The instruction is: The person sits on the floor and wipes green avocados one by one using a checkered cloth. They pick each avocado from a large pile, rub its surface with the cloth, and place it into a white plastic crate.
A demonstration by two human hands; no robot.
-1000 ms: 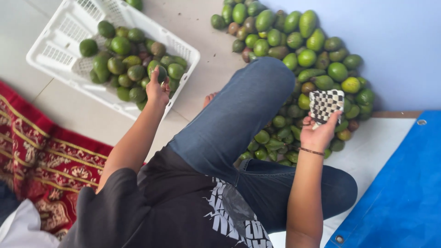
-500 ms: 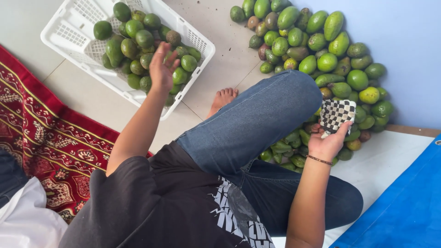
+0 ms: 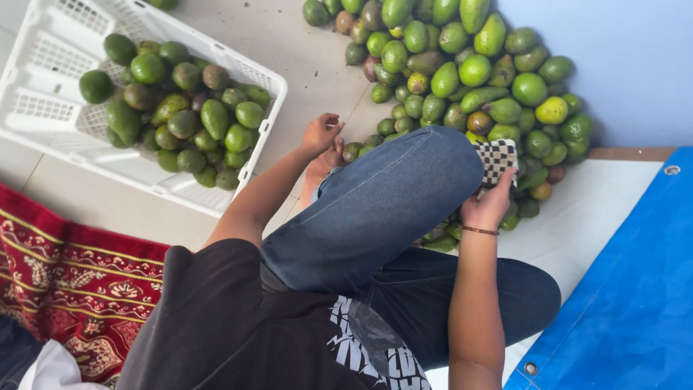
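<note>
I sit on the floor with one jeans-clad knee raised. My left hand [image 3: 320, 133] hangs over the tiles between the white crate [image 3: 263, 123] and the heap of green avocados [image 3: 462, 79]; its fingers are loosely curled and hold nothing. My right hand [image 3: 489, 206], with a thin band on the wrist, grips a black-and-white checkered cloth [image 3: 498, 157] at the near edge of the heap, beside my knee. The crate on the left holds several green and brownish avocados [image 3: 180, 115].
A red patterned rug [image 3: 65, 282] lies at the lower left. A blue tarp [image 3: 628, 289] covers the lower right, with a white floor strip [image 3: 599, 209] beside it. A pale blue wall [image 3: 621, 58] backs the heap. My bare foot [image 3: 321, 170] rests near the crate.
My left hand has pulled back from over the crate's avocados to the floor gap near my foot. The right hand stays on the checkered cloth.
</note>
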